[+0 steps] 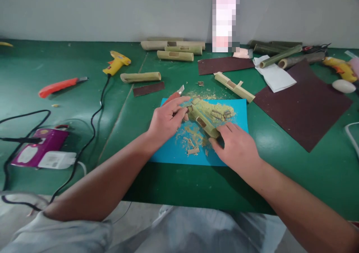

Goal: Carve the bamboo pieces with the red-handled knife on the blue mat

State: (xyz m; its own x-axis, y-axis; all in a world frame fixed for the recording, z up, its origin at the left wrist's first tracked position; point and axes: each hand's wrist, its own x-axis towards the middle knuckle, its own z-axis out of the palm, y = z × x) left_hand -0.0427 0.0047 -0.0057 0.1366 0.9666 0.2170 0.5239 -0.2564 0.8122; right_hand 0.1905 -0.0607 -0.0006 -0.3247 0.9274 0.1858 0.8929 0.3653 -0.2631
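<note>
A short bamboo tube (207,127) with a rectangular slot cut in its upper side lies slantwise between my hands, over a blue sheet (165,156). My right hand (238,142) wraps round its near right end. At the far left end, my left hand (169,116) is closed with fingertips against the tube; a small brownish patch at these fingertips is unclear. Just behind the left hand shows a red utility knife (173,96), its blade pointing away and its handle partly hidden. Pale green dust (203,105) and bamboo shavings (193,150) are scattered over the sheet.
A slotted bamboo piece (235,87) and dark brown sandpaper (303,105) lie to the right. More bamboo tubes (175,55) are at the back. On the left are a yellow glue gun (116,63) with a trailing cord, a red cutter (60,86) and a purple power strip (42,146).
</note>
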